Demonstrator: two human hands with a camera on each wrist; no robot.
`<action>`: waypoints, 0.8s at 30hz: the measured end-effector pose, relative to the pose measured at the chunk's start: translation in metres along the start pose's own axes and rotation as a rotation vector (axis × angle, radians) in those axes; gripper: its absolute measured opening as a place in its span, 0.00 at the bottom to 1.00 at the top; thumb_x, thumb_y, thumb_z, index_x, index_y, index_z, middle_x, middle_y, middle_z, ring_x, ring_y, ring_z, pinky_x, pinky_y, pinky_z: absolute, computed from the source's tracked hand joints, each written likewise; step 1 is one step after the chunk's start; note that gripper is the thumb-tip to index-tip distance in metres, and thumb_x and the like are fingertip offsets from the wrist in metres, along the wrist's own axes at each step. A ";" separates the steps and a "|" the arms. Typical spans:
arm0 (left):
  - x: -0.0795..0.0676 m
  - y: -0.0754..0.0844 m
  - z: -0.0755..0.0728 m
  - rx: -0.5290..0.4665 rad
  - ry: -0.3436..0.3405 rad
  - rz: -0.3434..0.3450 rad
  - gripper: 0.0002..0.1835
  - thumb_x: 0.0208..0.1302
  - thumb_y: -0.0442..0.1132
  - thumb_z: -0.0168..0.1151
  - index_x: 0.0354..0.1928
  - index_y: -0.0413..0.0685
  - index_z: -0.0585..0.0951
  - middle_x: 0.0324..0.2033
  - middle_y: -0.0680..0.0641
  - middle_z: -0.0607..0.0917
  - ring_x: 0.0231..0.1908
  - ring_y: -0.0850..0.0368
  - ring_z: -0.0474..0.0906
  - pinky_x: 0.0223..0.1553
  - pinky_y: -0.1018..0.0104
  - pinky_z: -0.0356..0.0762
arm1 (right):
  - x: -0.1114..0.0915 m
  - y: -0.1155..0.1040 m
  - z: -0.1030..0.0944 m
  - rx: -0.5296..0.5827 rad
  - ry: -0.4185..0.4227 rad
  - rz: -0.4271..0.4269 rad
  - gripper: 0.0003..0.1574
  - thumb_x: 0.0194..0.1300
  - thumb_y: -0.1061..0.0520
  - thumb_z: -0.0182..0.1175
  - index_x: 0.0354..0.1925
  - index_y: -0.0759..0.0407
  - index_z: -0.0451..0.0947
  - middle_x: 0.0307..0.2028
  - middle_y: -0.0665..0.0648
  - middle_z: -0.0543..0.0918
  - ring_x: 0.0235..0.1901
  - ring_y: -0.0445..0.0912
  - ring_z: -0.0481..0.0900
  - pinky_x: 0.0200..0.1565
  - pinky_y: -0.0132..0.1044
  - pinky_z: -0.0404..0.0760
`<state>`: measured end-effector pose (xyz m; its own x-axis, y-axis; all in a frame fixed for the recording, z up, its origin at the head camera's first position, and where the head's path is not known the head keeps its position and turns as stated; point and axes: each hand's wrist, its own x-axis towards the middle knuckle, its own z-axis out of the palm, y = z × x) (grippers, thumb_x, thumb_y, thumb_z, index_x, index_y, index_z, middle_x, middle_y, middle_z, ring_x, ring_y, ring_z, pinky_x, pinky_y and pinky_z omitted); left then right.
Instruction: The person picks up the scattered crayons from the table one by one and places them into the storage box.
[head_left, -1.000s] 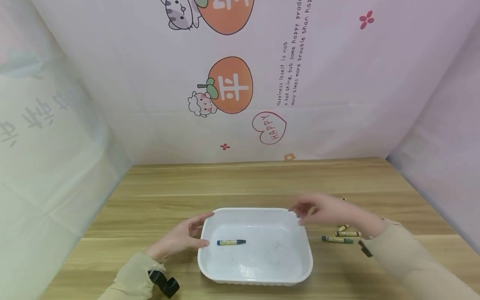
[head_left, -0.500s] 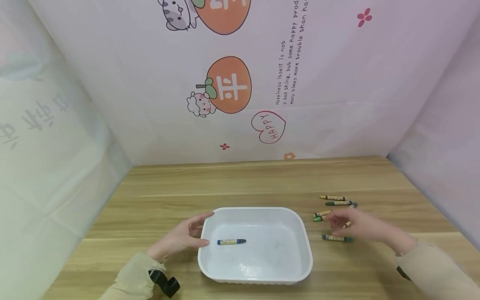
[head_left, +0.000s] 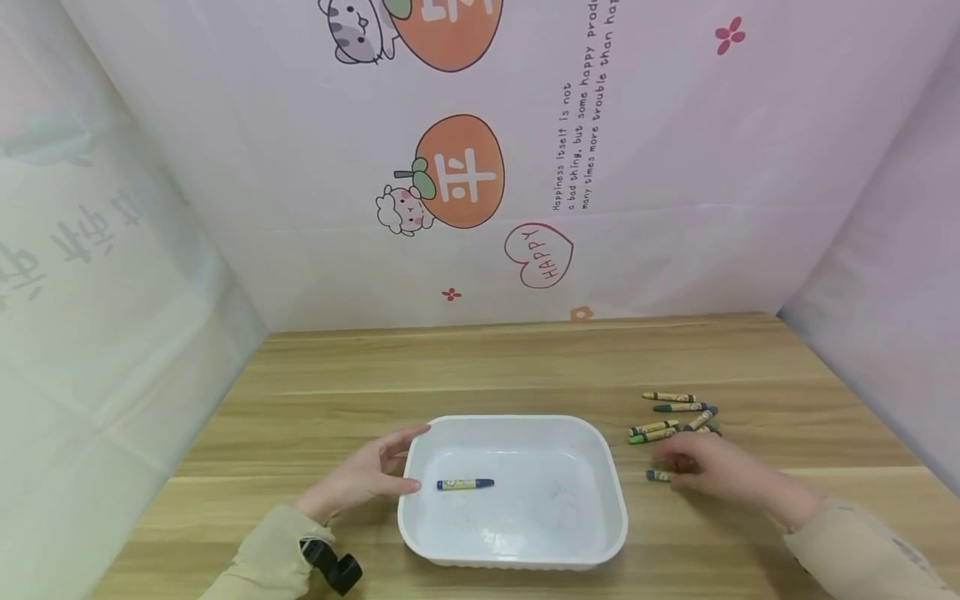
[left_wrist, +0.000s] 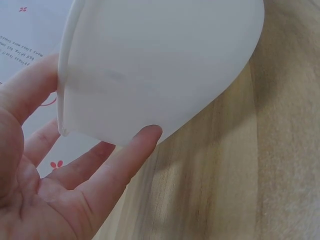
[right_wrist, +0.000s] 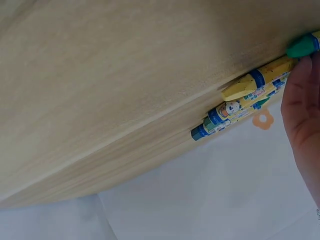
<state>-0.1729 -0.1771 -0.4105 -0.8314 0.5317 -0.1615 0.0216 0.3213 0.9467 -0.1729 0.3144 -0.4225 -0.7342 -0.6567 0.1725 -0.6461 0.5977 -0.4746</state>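
Note:
A white plastic tray (head_left: 551, 562) stands on the wooden table, with a blue crayon (head_left: 465, 484) lying inside toward its left. My left hand (head_left: 367, 469) holds the tray's left side; in the left wrist view the thumb crosses the rim and other fingers (left_wrist: 135, 157) touch the outer wall. To the right of the tray, my right hand (head_left: 716, 471) pinches a green crayon (right_wrist: 302, 46). Only its near end shows past the fingers in the head view; the thumb's contact is hidden in the right wrist view.
Several crayons (head_left: 654, 427) in yellow and green lie loosely together just beyond the right hand. A yellow crayon (head_left: 669, 397) is the farthest of them. Printed cloth (head_left: 540, 150) walls the table at the back and both sides.
My right hand has moved from above the tray's right rim to the crayons, then down over the green crayon. My left hand and the tray have stayed in place.

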 end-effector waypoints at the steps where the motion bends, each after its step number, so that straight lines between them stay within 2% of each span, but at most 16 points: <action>1: 0.000 0.000 0.000 0.004 -0.001 0.002 0.43 0.55 0.36 0.68 0.71 0.41 0.57 0.68 0.32 0.61 0.65 0.34 0.62 0.61 0.50 0.71 | 0.000 0.001 0.001 -0.023 0.017 -0.034 0.17 0.48 0.64 0.68 0.40 0.61 0.79 0.30 0.45 0.80 0.30 0.29 0.71 0.27 0.27 0.76; 4: -0.001 0.000 0.000 0.010 0.000 0.007 0.43 0.56 0.37 0.68 0.71 0.40 0.57 0.68 0.32 0.61 0.65 0.34 0.62 0.60 0.51 0.72 | 0.001 0.003 0.004 -0.091 0.058 -0.111 0.17 0.45 0.68 0.69 0.36 0.58 0.79 0.29 0.44 0.79 0.29 0.29 0.70 0.26 0.27 0.74; 7: -0.001 0.000 0.000 0.014 0.002 0.009 0.44 0.56 0.37 0.68 0.71 0.40 0.57 0.68 0.32 0.61 0.65 0.34 0.62 0.61 0.51 0.71 | 0.001 0.004 0.006 -0.172 0.077 -0.142 0.18 0.43 0.69 0.69 0.34 0.53 0.79 0.30 0.43 0.80 0.30 0.31 0.73 0.28 0.29 0.76; 14: 0.000 -0.003 -0.001 -0.014 -0.005 0.028 0.43 0.56 0.36 0.68 0.71 0.39 0.56 0.68 0.32 0.61 0.65 0.34 0.63 0.60 0.51 0.72 | 0.002 -0.002 0.009 -0.339 0.080 -0.128 0.18 0.45 0.67 0.68 0.33 0.48 0.80 0.32 0.44 0.82 0.34 0.41 0.80 0.35 0.37 0.82; 19: 0.000 -0.003 0.000 -0.008 0.001 0.017 0.43 0.55 0.37 0.68 0.71 0.41 0.57 0.68 0.32 0.61 0.65 0.34 0.62 0.61 0.49 0.70 | 0.003 -0.007 0.007 -0.327 0.070 -0.109 0.16 0.47 0.67 0.68 0.34 0.50 0.80 0.31 0.43 0.81 0.33 0.38 0.79 0.33 0.35 0.81; 24: -0.001 -0.001 -0.001 -0.007 0.001 0.021 0.43 0.56 0.36 0.68 0.71 0.40 0.57 0.67 0.32 0.62 0.64 0.34 0.63 0.61 0.48 0.70 | 0.010 -0.017 -0.002 -0.170 0.048 -0.042 0.15 0.49 0.68 0.67 0.37 0.56 0.81 0.28 0.41 0.78 0.29 0.30 0.72 0.26 0.28 0.77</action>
<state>-0.1726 -0.1784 -0.4116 -0.8313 0.5375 -0.1415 0.0351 0.3048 0.9518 -0.1696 0.2987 -0.4109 -0.7121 -0.6624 0.2325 -0.6996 0.6419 -0.3140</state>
